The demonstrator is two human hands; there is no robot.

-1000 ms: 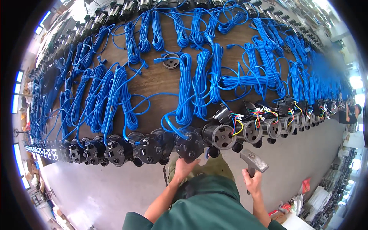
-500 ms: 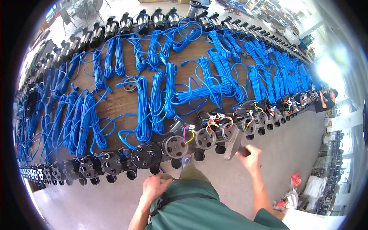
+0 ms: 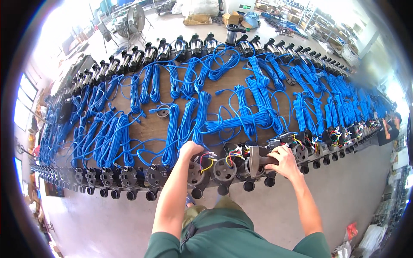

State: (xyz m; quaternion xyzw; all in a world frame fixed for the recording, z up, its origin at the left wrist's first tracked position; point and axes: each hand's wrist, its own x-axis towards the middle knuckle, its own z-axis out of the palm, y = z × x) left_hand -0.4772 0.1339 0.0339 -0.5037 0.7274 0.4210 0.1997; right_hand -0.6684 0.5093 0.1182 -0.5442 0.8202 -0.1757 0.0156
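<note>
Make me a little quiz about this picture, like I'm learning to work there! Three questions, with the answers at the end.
1. What tool is the person's right hand holding?

2. True or false: every long cord here is red.

3. Fill in the colour: the person's shirt is dark ____.

Key:
1. A hammer.
2. False. The cords on the table are blue.
3. Green.
</note>
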